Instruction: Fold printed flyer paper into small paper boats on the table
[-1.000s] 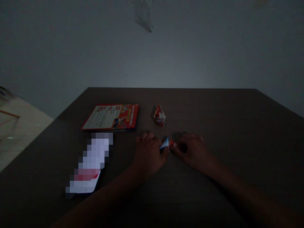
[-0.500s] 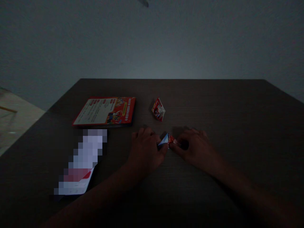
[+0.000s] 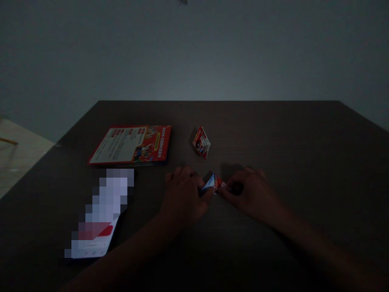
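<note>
Between my hands, low over the table, is a small piece of folded paper [image 3: 209, 182] with a light blue side and a red printed side. My left hand [image 3: 185, 198] pinches its blue left part between thumb and fingers. On the right, my right hand [image 3: 251, 188] pinches the red part, its thumb and forefinger curled together. The fingers cover both ends of the paper. Just beyond my hands stands another folded paper piece [image 3: 202, 142], red and white with print, touched by neither hand.
A red and white printed booklet [image 3: 121, 144] lies at the left on the dark wooden table [image 3: 273, 134]. Nearer me, a phone [image 3: 103, 237] with a lit, partly blurred screen lies beside my left forearm. A pale wall [image 3: 194, 52] rises behind the table.
The view has shifted slightly, so the booklet and phone appear a little lower and further left. Both hands keep their pinch on the folded paper, with barely any movement.
</note>
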Motion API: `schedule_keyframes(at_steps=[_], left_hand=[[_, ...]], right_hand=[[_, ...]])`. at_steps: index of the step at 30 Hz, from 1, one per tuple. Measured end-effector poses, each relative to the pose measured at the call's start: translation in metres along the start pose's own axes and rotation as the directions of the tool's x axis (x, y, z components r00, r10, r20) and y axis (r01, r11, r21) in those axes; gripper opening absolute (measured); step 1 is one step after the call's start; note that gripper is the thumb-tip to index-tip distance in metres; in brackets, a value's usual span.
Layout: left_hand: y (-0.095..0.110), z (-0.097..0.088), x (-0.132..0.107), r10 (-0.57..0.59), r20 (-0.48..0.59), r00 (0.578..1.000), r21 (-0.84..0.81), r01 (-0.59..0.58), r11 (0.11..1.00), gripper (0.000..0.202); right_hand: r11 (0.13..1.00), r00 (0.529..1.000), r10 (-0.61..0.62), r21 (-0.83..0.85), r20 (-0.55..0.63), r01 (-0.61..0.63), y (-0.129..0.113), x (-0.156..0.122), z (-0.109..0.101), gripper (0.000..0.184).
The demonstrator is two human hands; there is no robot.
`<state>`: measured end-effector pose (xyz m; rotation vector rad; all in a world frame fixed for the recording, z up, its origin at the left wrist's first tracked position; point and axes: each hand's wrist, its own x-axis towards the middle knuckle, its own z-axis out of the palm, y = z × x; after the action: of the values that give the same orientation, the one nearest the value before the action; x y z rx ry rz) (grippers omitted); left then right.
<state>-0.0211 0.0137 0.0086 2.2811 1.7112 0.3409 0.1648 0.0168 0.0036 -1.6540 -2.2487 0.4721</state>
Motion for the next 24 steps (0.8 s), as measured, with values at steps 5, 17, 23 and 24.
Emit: schedule_keyframes(at_steps=[5,17,23,24], left_hand=[[0.000,0.000,0.001,0.005,0.011,1.000,-0.001,-0.005,1.000,0.022],[0.000,0.002,0.001,0.012,0.006,1.000,0.034,-0.012,0.999,0.023],[0.000,0.000,0.002,0.011,0.015,1.000,0.031,-0.012,0.999,0.025],[0.000,0.000,0.002,0.010,0.017,1.000,0.028,-0.010,1.000,0.025]], right_hand=[[1.000,1.000,0.028,-0.008,0.006,-0.028,-0.002,0.001,-0.001,0.022],[0.998,0.992,0.069,-0.017,0.103,-0.067,-0.004,0.001,-0.012,0.031],[0.994,0.991,0.097,-0.061,0.093,-0.091,-0.007,0.000,-0.013,0.032],[0.994,0.991,0.095,-0.058,0.097,-0.090,-0.007,0.000,-0.013,0.033]])
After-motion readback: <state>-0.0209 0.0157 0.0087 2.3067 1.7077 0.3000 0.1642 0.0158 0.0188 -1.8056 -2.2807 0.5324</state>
